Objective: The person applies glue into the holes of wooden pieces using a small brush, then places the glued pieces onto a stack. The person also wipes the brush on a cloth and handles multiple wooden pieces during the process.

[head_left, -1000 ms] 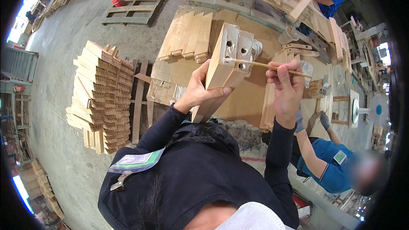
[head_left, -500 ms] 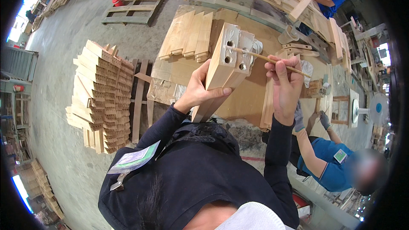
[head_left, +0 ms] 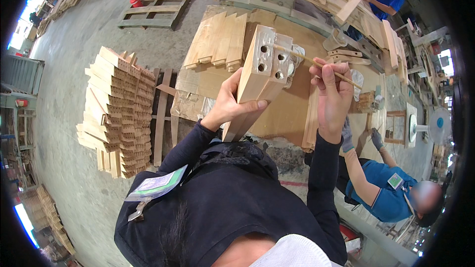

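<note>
Closed around a grip with the left hand (head_left: 228, 100), stretching the thumb (head_left: 257, 105) rightward below mostly hidden fingers. Set with the left wrist (head_left: 210, 120) below and left of those fingers, slanting the left forearm (head_left: 185, 144) farther down. Pinching with the right hand (head_left: 330, 91), thumb against fingers, keeping the right wrist (head_left: 330, 134) beneath the fingertips, above a nearly upright right forearm (head_left: 324, 168).

The stack (head_left: 118, 113) stands left of the timbers (head_left: 256, 82), planks (head_left: 217, 39) on the worktable (head_left: 289, 111).

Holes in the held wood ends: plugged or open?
Open: all four holes show dark, with whitish coating around them on the wooden pieces.
</note>
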Tool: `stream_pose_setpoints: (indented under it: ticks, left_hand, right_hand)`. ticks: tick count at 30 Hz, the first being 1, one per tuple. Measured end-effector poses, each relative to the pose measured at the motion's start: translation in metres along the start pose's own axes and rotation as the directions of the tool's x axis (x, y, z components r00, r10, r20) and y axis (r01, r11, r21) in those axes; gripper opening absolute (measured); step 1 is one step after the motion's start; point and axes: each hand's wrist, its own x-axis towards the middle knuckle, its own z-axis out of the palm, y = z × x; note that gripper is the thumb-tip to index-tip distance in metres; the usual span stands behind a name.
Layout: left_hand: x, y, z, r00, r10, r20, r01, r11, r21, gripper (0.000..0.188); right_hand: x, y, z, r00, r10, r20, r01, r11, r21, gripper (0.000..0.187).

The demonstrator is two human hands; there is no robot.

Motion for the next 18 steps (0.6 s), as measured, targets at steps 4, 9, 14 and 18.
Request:
stream_pose_setpoints:
  ticks: [4, 9, 14, 18]
  left_hand:
    - [0.001, -0.001, -0.003, 1.000, 0.014, -0.022, -0.014, 1.000, 0.003, 0.069]
    - [0.002, 0.001, -0.003, 1.000, 0.021, -0.022, -0.020, 1.000, 0.019, 0.068]
    - [0.003, 0.001, -0.003, 1.000, 0.009, -0.023, -0.009, 1.000, -0.005, 0.067]
    - [0.004, 0.000, -0.005, 1.000, 0.012, -0.017, -0.012, 1.000, -0.011, 0.067]
  right_hand:
    - [-0.010, -0.004, -0.004, 0.998, 0.041, 0.043, -0.040, 0.999, -0.035, 0.010]
    - [-0.009, 0.001, 0.002, 1.000, -0.010, -0.016, 0.010, 1.000, 0.001, 0.010]
    - [-0.012, 0.007, -0.006, 0.999, 0.033, 0.003, -0.033, 0.999, 0.006, 0.010]
    - [-0.014, 0.005, -0.010, 0.999, 0.038, 0.032, -0.041, 0.996, 0.075, 0.009]
